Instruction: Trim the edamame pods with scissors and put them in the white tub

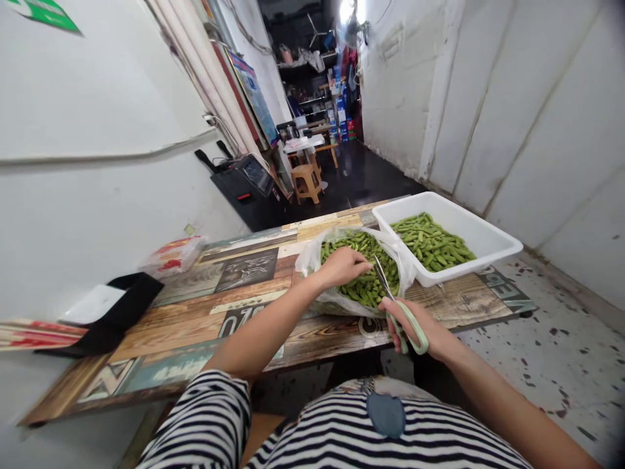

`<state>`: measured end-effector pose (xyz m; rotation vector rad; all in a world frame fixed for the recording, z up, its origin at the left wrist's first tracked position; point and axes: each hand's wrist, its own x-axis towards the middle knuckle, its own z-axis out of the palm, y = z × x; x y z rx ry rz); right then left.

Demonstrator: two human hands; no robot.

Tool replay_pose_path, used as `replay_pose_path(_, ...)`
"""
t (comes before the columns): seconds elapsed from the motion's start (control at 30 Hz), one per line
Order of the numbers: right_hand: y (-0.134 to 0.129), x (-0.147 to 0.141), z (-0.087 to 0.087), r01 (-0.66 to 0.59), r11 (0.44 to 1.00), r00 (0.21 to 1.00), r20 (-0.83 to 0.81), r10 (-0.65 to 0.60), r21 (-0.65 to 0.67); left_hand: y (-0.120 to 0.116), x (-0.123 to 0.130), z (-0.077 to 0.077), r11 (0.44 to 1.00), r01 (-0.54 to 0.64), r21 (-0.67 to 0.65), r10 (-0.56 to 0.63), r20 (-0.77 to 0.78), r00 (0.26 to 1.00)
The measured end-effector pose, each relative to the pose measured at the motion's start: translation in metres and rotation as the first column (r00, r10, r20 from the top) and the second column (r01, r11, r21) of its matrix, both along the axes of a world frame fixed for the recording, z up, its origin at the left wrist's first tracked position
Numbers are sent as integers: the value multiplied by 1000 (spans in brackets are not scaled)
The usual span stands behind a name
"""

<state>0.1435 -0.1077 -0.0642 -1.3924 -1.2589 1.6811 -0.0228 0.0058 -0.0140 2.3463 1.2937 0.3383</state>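
My right hand (415, 320) is closed around the pale green handles of a pair of scissors (383, 279), whose blades point up and away, slightly apart. Just left of the blade tips, my left hand (344, 266) pinches what looks like a single edamame pod, mostly hidden by the fingers. Both hands are over a white plastic bag (308, 255) with its mouth spread wide. Heaped inside it are many green edamame pods (359, 286). To the right, touching the bag, stands a white tub (483, 231) with more pods (432, 241) in it.
The wood-patterned table (273, 270) runs across in front of me. On its left lie a red-and-white plastic package (176, 254) and a black holder (117, 312) with chopstick-like sticks. Beyond the table are a plastic stool (306, 181) and a dark screen device (256, 174).
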Motion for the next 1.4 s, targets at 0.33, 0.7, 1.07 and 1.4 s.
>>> replay_pose_path(0.33,7,0,-20,-2,993,997,76,-6,115,-6,0,2,996,-52,-76,53,19,998)
replay_pose_path(0.7,1,-1,-2,4,997,971,-237,-23,-79,-5,0,-9,690,72,-720,466,519,717)
replay_pose_path(1.07,4,-1,-5,29,1000,980,-196,-27,6,-32,16,-14,725,43,-687,559,624,546)
replay_pose_path(1.4,4,-2,-4,107,994,987,-119,-108,-15,-35,18,-14,759,-36,-650,521,574,632)
